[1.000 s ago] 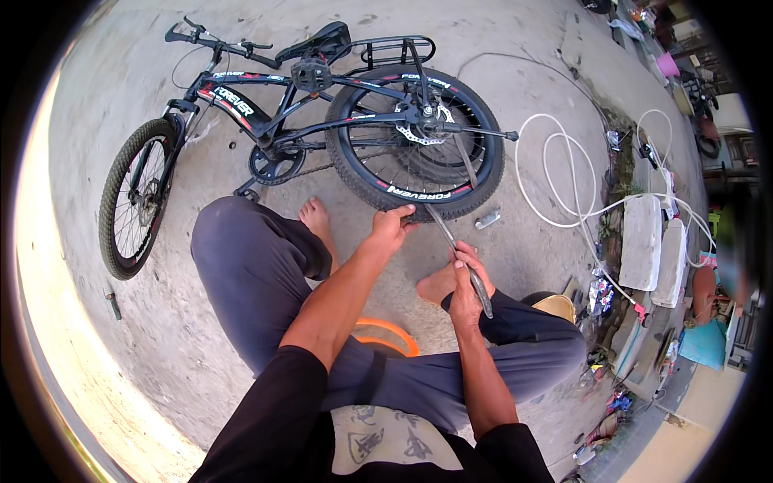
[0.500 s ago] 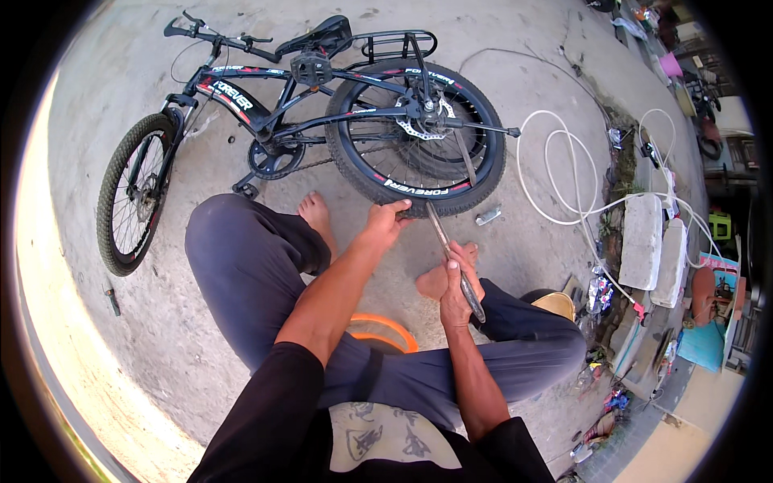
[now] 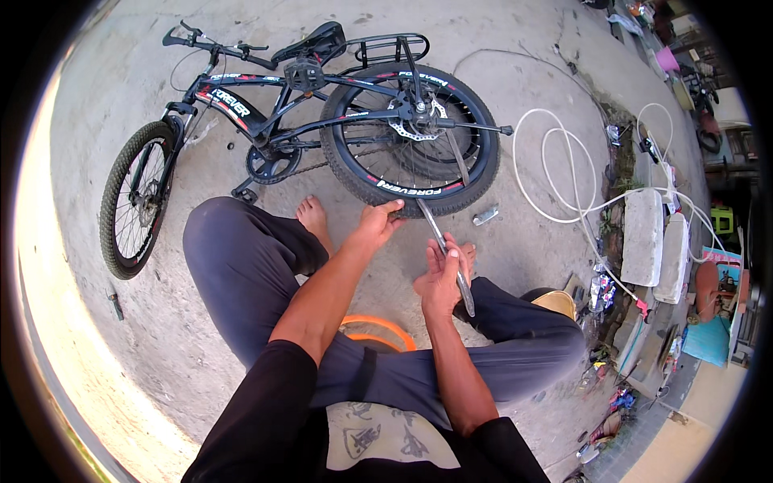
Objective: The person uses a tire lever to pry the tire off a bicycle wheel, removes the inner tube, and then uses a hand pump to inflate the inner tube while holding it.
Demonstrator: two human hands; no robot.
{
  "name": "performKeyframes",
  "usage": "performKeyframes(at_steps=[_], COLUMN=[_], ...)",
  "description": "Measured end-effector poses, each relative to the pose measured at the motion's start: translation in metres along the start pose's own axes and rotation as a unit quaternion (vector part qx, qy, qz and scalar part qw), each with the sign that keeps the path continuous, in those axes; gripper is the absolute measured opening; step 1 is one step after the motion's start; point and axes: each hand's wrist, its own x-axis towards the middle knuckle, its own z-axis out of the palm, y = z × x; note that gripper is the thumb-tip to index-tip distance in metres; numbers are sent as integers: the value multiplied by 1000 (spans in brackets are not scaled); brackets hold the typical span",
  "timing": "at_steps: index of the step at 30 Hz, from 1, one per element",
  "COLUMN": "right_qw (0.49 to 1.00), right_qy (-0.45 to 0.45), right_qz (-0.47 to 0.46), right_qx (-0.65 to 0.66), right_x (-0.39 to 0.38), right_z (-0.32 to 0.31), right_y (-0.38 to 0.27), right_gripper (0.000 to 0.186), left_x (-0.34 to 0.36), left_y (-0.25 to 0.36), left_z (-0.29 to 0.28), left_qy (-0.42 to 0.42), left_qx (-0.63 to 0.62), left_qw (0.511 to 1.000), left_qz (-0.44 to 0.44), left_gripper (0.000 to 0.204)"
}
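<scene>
A black bicycle [image 3: 262, 121] lies on its side on the concrete. My left hand [image 3: 378, 219] is closed on the lower edge of the rear tyre [image 3: 356, 181]. My right hand [image 3: 441, 272] holds a long metal lever [image 3: 431, 220], whose upper end is at the tyre's rim, just right of my left hand. A second metal bar [image 3: 456, 157] crosses the wheel near its right side. Below, between my crossed legs, is part of an orange ring-shaped object [image 3: 378, 326].
A white hose [image 3: 549, 216] lies coiled at the right beside concrete blocks [image 3: 640, 237], scattered litter [image 3: 602, 291] and clutter. A small silver object [image 3: 485, 216] is right of the wheel, a tool [image 3: 115, 306] lies at left, and the front wheel [image 3: 141, 197] is at upper left.
The lever and my right hand have shifted left and slightly up, and the lever stands steeper. My left hand and the rear wheel have moved slightly left.
</scene>
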Motion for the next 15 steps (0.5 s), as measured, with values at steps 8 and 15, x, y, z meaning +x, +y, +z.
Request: performKeyframes(at_steps=[8,15], right_qw=[911,847], right_qy=[-150,-154], right_qz=[-130,-133], right_qx=[-361,-491], right_x=[63,145], right_z=[72,135], right_y=[-65,-84], right_gripper=[33,59], left_x=[-9,-20], left_y=[6,10], left_z=[8,10], left_qy=[-19,-17], left_qx=[8,-2], left_qw=[1000,1000], left_qz=[-15,-23], left_gripper=[21,24])
